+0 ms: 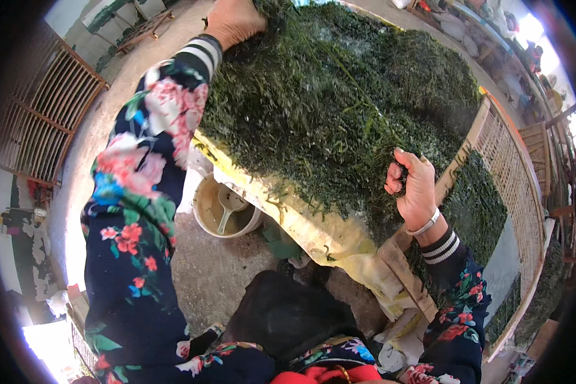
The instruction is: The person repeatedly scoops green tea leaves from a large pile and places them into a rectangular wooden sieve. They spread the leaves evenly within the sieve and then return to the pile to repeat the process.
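Note:
A broad heap of dark green, stringy plant strands that look like seaweed covers the table before me. My left hand reaches to the heap's far left corner, its fingers hidden against the strands. Over the right part of the heap, my right hand is closed with fingers curled; what it holds, if anything, I cannot make out. A long, lighter green strand runs diagonally across the heap between the two hands. Yellowish sheeting hangs over the table's near edge.
On the floor below the near edge stands a white bucket with a pale ladle in it. At right, a woven rack carries more green strands. A wooden board sits at the near right corner. Slatted wooden frames stand at left.

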Available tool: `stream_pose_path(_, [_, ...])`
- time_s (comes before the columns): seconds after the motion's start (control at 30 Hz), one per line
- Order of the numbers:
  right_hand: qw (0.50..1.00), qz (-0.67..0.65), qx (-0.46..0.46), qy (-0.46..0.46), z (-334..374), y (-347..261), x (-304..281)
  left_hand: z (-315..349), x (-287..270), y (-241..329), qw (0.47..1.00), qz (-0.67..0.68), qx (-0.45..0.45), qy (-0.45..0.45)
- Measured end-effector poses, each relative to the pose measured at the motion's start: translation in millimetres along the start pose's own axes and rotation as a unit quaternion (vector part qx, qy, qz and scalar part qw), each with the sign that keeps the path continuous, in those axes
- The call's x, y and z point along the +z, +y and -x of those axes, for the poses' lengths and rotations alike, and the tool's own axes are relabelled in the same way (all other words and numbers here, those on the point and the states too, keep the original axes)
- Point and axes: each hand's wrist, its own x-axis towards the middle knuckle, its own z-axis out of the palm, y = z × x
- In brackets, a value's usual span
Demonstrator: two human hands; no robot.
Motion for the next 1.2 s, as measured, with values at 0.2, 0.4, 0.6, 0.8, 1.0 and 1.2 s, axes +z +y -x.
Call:
stream_pose_path(0.2, [0.998, 0.044, -0.055, 0.002, -38.0, -11.7, 31.8, -76.1, -67.7, 11.9, 0.87, 0.451, -0.193, 0.049])
stream_pose_path(0.4, [0.978, 0.06, -0.181, -0.087, -88.2, -11.6, 99.1, -83.2, -54.0, 14.7, 0.722, 0.666, -0.177, 0.061])
stream_pose_path(0.6, [0.977, 0.008, -0.119, -0.176, -113.3, 29.3, 183.4, -66.4, -6.9, 3.3, 0.557, 0.789, -0.256, -0.033])
stream_pose_path(0.8, [0.967, 0.02, 0.046, -0.249, -89.8, 28.9, 174.7, 45.3, 39.0, -24.2, 0.926, 0.301, -0.212, -0.084])
stream_pose_path(1.0, [0.977, -0.026, -0.061, -0.204, -63.3, -23.9, 108.9, 163.4, 26.7, 35.7, 0.89, 0.028, -0.305, -0.339])
stream_pose_path(1.2, [0.99, -0.005, -0.12, -0.068, -33.1, -30.3, 60.7, 168.4, 70.4, 15.0, 0.883, -0.148, -0.254, -0.365])
